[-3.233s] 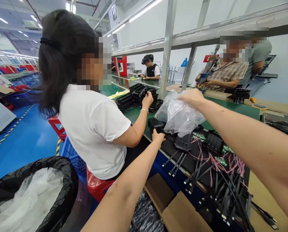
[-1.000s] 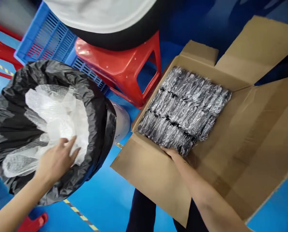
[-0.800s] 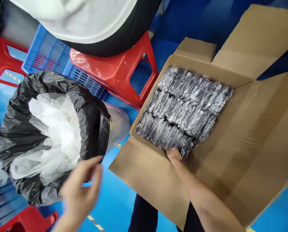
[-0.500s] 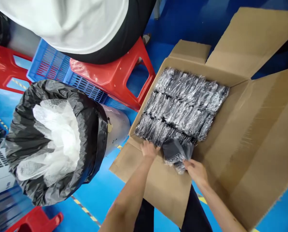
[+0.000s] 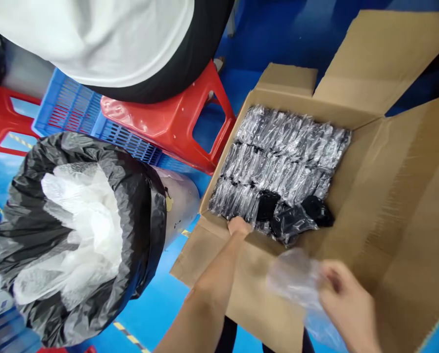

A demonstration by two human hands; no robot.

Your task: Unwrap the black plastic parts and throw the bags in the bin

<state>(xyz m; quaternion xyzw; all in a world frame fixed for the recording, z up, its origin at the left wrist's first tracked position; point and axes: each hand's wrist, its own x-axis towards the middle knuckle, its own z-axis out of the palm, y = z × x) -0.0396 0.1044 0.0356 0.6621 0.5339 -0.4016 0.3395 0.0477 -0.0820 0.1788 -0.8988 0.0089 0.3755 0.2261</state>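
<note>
My right hand (image 5: 348, 289), slightly smeared by motion, pinches a clear plastic bag (image 5: 296, 274) over the near flap of the cardboard box. No dark item shows inside that bag. My left hand (image 5: 240, 226) reaches over the near wall against the front row of plastic-wrapped dark packets (image 5: 236, 198); its fingers are mostly hidden. To its right, a black item (image 5: 267, 205) is exposed among the packets. A dark packet in loose plastic (image 5: 293, 223) lies tilted beside it, and another bare black item (image 5: 318, 211) rests at the row's right end.
The open cardboard box (image 5: 399, 186) has its flaps spread. On the left stands a bin with a black liner (image 5: 142, 230) holding crumpled clear plastic bags (image 5: 94, 220). A person in a white top (image 5: 131, 39) sits on a red stool (image 5: 175, 117), near blue crates (image 5: 75, 103).
My right hand has drawn back toward me and right with the clear bag, off the packets. Black items now show uncovered in the front row. My left hand has shifted slightly right.
</note>
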